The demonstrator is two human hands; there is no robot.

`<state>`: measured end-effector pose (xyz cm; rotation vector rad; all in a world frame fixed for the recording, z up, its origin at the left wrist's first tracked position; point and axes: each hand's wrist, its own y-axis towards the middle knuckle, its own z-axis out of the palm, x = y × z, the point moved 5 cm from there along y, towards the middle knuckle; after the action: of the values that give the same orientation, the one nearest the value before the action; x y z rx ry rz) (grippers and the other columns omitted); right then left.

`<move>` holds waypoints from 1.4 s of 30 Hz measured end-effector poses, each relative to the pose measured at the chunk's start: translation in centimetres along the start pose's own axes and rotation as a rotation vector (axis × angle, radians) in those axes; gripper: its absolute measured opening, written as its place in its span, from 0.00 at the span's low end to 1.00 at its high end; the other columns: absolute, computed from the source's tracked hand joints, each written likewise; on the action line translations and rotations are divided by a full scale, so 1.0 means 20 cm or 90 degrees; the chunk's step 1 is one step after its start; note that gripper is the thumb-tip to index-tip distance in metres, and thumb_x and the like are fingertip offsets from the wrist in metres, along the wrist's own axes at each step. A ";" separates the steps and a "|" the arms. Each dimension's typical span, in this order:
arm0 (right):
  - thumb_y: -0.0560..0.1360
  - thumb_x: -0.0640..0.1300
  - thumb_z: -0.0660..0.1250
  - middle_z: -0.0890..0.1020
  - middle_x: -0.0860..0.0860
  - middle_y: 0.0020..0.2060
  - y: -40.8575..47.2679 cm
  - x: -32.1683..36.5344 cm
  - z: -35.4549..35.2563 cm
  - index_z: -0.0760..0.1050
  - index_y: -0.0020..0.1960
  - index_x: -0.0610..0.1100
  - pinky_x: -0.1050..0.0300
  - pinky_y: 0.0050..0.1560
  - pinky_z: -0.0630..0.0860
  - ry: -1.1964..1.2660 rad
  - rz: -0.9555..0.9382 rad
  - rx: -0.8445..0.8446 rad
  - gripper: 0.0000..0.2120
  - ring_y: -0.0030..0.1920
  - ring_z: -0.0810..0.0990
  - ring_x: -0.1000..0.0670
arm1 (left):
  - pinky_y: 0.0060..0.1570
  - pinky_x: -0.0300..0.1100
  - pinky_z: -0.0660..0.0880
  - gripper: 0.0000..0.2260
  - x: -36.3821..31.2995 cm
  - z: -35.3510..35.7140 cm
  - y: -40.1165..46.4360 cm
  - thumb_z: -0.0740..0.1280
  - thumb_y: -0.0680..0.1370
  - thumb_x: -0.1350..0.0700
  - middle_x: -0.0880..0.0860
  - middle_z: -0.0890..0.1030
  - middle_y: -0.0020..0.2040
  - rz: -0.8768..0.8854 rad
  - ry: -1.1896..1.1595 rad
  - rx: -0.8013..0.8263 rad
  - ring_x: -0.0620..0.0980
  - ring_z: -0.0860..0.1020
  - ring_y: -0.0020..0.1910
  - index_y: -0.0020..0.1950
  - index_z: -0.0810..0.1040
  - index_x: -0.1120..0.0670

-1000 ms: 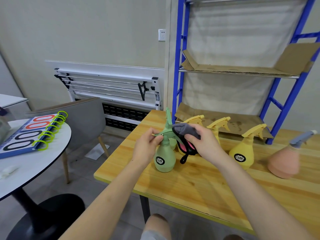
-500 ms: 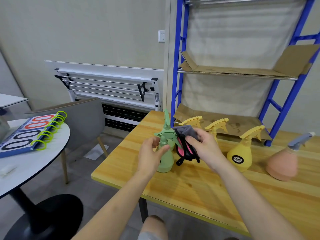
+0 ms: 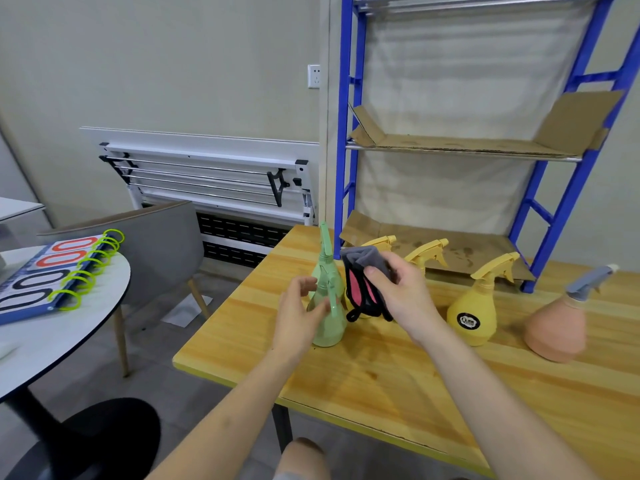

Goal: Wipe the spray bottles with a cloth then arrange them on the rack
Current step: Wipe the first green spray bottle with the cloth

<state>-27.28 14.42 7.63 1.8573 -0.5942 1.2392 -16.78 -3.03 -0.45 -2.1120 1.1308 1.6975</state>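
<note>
A green spray bottle stands upright near the left edge of the wooden table, towards its far corner, its long nozzle pointing up. The left hand is at the bottle's left side with its fingers loosely curved beside the neck and body; whether they actually clasp the bottle cannot be told, since the outlines are blurred there. The right hand is just to the right of the bottle, fingers and thumb clenched on a cloth that is grey outside with pink and black showing underneath; the cloth hangs close to the bottle's shoulder. Behind the hands two yellow bottles are partly hidden, and a third yellow bottle with a round black label stands farther right. A pink bottle with a grey trigger sits near the right edge. The blue rack rises at the table's back edge, its shelves lined with cardboard. To the left stands a round white table carrying a flip scoreboard, with a grey chair beside it.
</note>
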 end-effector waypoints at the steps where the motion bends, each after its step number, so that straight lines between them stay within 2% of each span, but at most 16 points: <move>1: 0.82 0.41 0.68 0.87 0.54 0.52 0.00 0.00 0.01 0.82 0.60 0.53 0.45 0.59 0.82 -0.010 -0.006 0.005 0.11 0.54 0.85 0.52 | 0.58 0.40 0.74 0.18 0.01 0.01 0.00 0.77 0.75 0.50 0.40 0.78 0.58 0.005 0.004 -0.012 0.41 0.74 0.61 0.61 0.74 0.42; 5: 0.82 0.41 0.69 0.87 0.55 0.53 0.01 -0.01 0.02 0.82 0.63 0.51 0.50 0.57 0.83 -0.017 -0.007 0.021 0.11 0.54 0.85 0.54 | 0.59 0.43 0.76 0.15 0.01 0.03 0.00 0.76 0.77 0.51 0.41 0.80 0.57 0.017 -0.030 -0.028 0.39 0.76 0.58 0.59 0.77 0.42; 9: 0.82 0.41 0.69 0.87 0.55 0.53 0.01 -0.02 0.00 0.82 0.63 0.52 0.58 0.54 0.80 -0.020 -0.012 0.020 0.12 0.54 0.85 0.55 | 0.61 0.42 0.76 0.17 0.02 0.03 -0.01 0.74 0.77 0.44 0.41 0.82 0.58 0.019 -0.045 0.033 0.37 0.78 0.60 0.64 0.77 0.46; 11: 0.82 0.40 0.69 0.87 0.56 0.53 0.01 -0.01 0.00 0.82 0.61 0.53 0.58 0.55 0.80 -0.019 -0.019 0.007 0.12 0.55 0.85 0.56 | 0.62 0.44 0.77 0.19 0.04 0.03 -0.01 0.73 0.77 0.41 0.41 0.82 0.61 -0.011 -0.075 0.053 0.39 0.78 0.63 0.65 0.76 0.45; 14: 0.82 0.40 0.69 0.86 0.57 0.54 0.01 0.01 0.00 0.82 0.60 0.54 0.57 0.58 0.79 -0.043 -0.044 -0.020 0.12 0.56 0.84 0.57 | 0.60 0.42 0.78 0.14 0.04 0.04 -0.03 0.73 0.79 0.47 0.41 0.82 0.59 -0.022 -0.119 0.053 0.37 0.80 0.59 0.64 0.75 0.43; 18: 0.80 0.41 0.69 0.85 0.58 0.56 0.03 0.04 0.02 0.81 0.63 0.52 0.51 0.62 0.79 -0.079 -0.102 -0.046 0.13 0.59 0.83 0.54 | 0.59 0.44 0.80 0.23 0.05 0.05 -0.05 0.77 0.75 0.51 0.40 0.81 0.60 -0.042 -0.174 0.045 0.38 0.80 0.59 0.68 0.75 0.47; 20: 0.80 0.40 0.70 0.85 0.59 0.56 0.04 0.09 0.03 0.81 0.64 0.51 0.52 0.62 0.79 -0.116 -0.159 -0.061 0.14 0.60 0.82 0.55 | 0.56 0.40 0.80 0.25 0.07 0.06 -0.05 0.78 0.74 0.52 0.39 0.81 0.61 -0.055 -0.191 0.050 0.36 0.80 0.59 0.69 0.76 0.47; 22: 0.80 0.38 0.71 0.84 0.56 0.56 0.04 0.14 0.05 0.82 0.65 0.47 0.53 0.62 0.77 -0.185 -0.260 -0.071 0.14 0.59 0.81 0.56 | 0.55 0.36 0.79 0.24 0.07 0.06 -0.03 0.78 0.75 0.53 0.42 0.82 0.63 -0.039 -0.178 0.054 0.36 0.79 0.62 0.70 0.77 0.49; 25: 0.79 0.37 0.72 0.82 0.51 0.55 0.04 0.18 0.13 0.82 0.64 0.45 0.54 0.60 0.77 -0.300 -0.411 0.003 0.14 0.56 0.80 0.49 | 0.60 0.40 0.78 0.21 0.08 0.05 -0.01 0.77 0.76 0.52 0.44 0.83 0.61 -0.031 -0.152 0.056 0.40 0.80 0.62 0.68 0.78 0.48; 27: 0.78 0.39 0.73 0.81 0.50 0.53 0.04 0.16 0.19 0.83 0.62 0.45 0.54 0.53 0.78 -0.406 -0.463 0.042 0.13 0.53 0.79 0.46 | 0.62 0.44 0.78 0.20 0.08 0.04 -0.02 0.77 0.76 0.51 0.44 0.84 0.59 -0.032 -0.152 0.064 0.40 0.81 0.60 0.67 0.78 0.48; 30: 0.76 0.38 0.75 0.80 0.51 0.49 0.03 0.08 0.23 0.83 0.55 0.44 0.48 0.44 0.80 -0.475 -0.467 0.044 0.09 0.51 0.78 0.46 | 0.63 0.48 0.79 0.19 0.08 0.05 -0.01 0.77 0.77 0.52 0.44 0.85 0.59 -0.029 -0.147 0.080 0.41 0.81 0.61 0.67 0.79 0.48; 32: 0.75 0.37 0.75 0.79 0.51 0.48 0.02 0.02 0.21 0.84 0.54 0.43 0.48 0.44 0.79 -0.461 -0.442 0.034 0.08 0.50 0.77 0.47 | 0.63 0.44 0.77 0.19 0.08 0.05 -0.01 0.76 0.77 0.53 0.43 0.84 0.60 -0.010 -0.123 0.084 0.40 0.79 0.63 0.68 0.78 0.48; 35: 0.77 0.37 0.74 0.77 0.51 0.46 0.02 -0.04 0.16 0.85 0.56 0.45 0.49 0.46 0.78 -0.442 -0.397 0.024 0.09 0.48 0.75 0.49 | 0.62 0.37 0.75 0.20 0.08 0.03 0.00 0.75 0.77 0.51 0.42 0.82 0.61 0.002 -0.091 0.083 0.38 0.78 0.62 0.68 0.77 0.48; 38: 0.78 0.37 0.73 0.76 0.52 0.46 -0.01 -0.03 0.12 0.85 0.57 0.46 0.46 0.44 0.79 -0.462 -0.381 0.020 0.10 0.47 0.75 0.49 | 0.61 0.37 0.76 0.22 0.09 0.03 -0.01 0.76 0.77 0.49 0.42 0.82 0.61 -0.005 -0.091 0.087 0.34 0.78 0.61 0.70 0.76 0.48; 42: 0.79 0.36 0.71 0.79 0.47 0.48 -0.05 0.09 0.14 0.84 0.61 0.42 0.50 0.46 0.79 -0.435 -0.473 -0.034 0.11 0.49 0.78 0.45 | 0.61 0.40 0.77 0.19 0.09 0.04 -0.02 0.75 0.77 0.50 0.42 0.83 0.60 0.003 -0.088 0.082 0.36 0.78 0.61 0.67 0.78 0.47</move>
<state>-24.32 12.80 8.41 2.1508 -0.2177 0.0966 -17.10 -3.03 -2.40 -1.8876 1.1707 1.6941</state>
